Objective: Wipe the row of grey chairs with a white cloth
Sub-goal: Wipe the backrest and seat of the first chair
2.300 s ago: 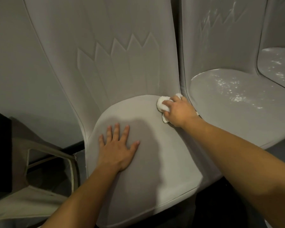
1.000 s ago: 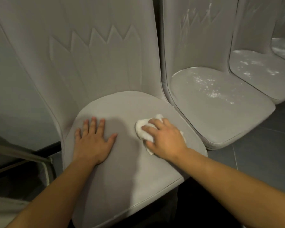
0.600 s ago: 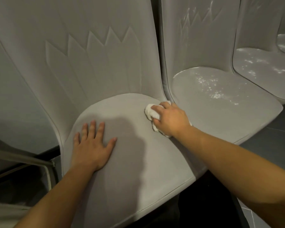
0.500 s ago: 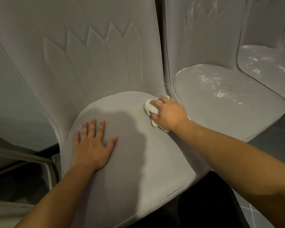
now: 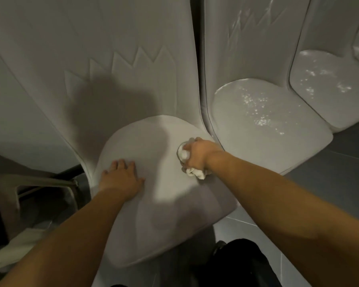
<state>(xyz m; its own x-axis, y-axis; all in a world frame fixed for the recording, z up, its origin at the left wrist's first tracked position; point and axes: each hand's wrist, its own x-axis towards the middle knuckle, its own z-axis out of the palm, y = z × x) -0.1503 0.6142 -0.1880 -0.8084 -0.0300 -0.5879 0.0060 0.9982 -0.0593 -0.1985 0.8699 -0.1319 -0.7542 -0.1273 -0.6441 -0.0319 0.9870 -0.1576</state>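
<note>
Scene: A person bends over the nearest grey chair (image 5: 153, 214), the first in a row set side by side.
Cloth: The white cloth (image 5: 195, 173) sits bunched in a wad on the right side of that seat, close to the gap before the second chair (image 5: 274, 141).
Right hand: The right hand (image 5: 197, 155) has its fingers curled tight round the wad and presses it down on the seat, with cloth showing ahead of the knuckles and behind the heel of the hand.
Left hand: The left hand (image 5: 120, 179) lies flat on the left of the seat, fingers straight and holding nothing.
Handling: The cloth looks light, soft and limp, likely to unfold if held loosely. It is best gripped as a wad in the palm, with the trailing end tucked in.
Surface: The seat appears smooth and lightly padded, so the cloth should slide easily. The flat hand probably steadies the chair.
Ahead: Pale specks (image 5: 255, 108) mark the second seat, and the third chair (image 5: 323, 104) shows more, so both look unwiped.
</note>
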